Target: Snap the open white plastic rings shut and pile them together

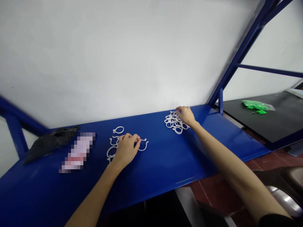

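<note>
My left hand (127, 146) is low over the left part of the blue table, its thumb and fingers closed on a white plastic curtain ring (146, 147) with a gap and small knobbed ends. Several more such rings lie under and beside this hand, and a separate ring (118, 130) rests behind it. My right hand (186, 115) reaches to the back right edge of a pile of white rings (178, 129). Its fingers are curled down at the pile, and what is between the fingertips is not clear.
The blue table (161, 170) runs along a white wall (132, 63), with blue frame bars at both sides. On the left lie a black plastic bag (44, 143) and a blurred pink packet (79, 149). A black table (272, 123) at right carries a bag of green pieces (257, 105).
</note>
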`<state>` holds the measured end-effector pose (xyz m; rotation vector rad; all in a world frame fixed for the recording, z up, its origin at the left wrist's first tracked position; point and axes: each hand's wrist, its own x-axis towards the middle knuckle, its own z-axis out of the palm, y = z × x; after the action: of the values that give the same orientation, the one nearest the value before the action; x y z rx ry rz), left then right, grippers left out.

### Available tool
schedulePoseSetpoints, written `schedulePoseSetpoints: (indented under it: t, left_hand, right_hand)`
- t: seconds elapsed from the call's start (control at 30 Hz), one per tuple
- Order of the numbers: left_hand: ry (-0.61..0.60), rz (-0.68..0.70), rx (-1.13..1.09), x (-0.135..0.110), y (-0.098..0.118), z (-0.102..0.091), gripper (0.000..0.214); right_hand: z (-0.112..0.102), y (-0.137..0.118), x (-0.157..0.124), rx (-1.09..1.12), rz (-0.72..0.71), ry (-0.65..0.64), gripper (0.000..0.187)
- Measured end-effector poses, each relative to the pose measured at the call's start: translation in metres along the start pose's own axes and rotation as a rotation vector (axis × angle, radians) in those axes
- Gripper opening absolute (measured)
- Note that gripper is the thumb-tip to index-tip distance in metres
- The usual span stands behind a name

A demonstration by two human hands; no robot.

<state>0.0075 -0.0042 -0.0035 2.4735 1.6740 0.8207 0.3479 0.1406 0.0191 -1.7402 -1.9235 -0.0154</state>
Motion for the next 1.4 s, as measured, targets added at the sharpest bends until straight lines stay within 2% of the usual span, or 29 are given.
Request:
schedulePoseSetpoints:
  t: [0.1,0.17,0.23,0.3,0.4,0.5,0.67,0.77,0.87,1.0,1.2,1.4]
  left_hand:
    - [-0.013,0.000,0.005,0.000,0.001,0.003,0.011]
    - [0.002,-0.011,-0.004,0.000,0.001,0.005,0.011]
    - [0.031,-0.034,-0.036,0.001,0.002,0.005,0.010]
    - [0.063,-0.065,-0.082,0.001,0.005,0.003,0.009]
    - [0.118,-0.117,-0.144,0.000,0.010,0.001,0.005]
    - [0.179,-0.158,-0.158,0.000,0.015,0.003,0.003]
    - [0.243,-0.132,-0.123,-0.002,0.021,0.010,0.011]
    - [0.298,-0.091,-0.100,-0.003,0.022,0.011,0.013]
    - [0.311,-0.021,-0.155,-0.004,0.023,0.011,0.002]
    - [0.240,0.077,-0.192,-0.006,0.025,0.014,0.022]
    - [0.240,0.186,-0.184,-0.012,0.026,0.016,0.025]
    - [0.179,0.251,-0.245,-0.013,0.022,0.014,0.029]
  right_hand:
    - [0.003,-0.014,-0.016,0.029,-0.089,0.017,0.029]
    - [0.009,-0.031,-0.034,0.104,-0.203,0.003,0.029]
    - [0.016,-0.056,-0.058,0.241,-0.332,-0.059,0.030]
    - [0.022,-0.085,-0.083,0.389,-0.387,-0.160,0.030]
    - [0.024,-0.124,-0.116,0.606,-0.373,-0.320,0.031]
    - [0.018,-0.145,-0.134,0.782,-0.271,-0.374,0.027]
    - [0.011,-0.144,-0.141,0.940,-0.094,-0.317,0.024]
    - [0.015,-0.140,-0.141,0.969,-0.076,-0.307,0.024]
    - [0.021,-0.139,-0.140,0.976,-0.110,-0.278,0.021]
    - [0.022,-0.137,-0.140,0.898,-0.184,-0.205,0.013]
    - [0.014,-0.133,-0.142,0.788,-0.334,-0.129,0.018]
    - [0.020,-0.125,-0.146,0.746,-0.455,-0.080,0.016]
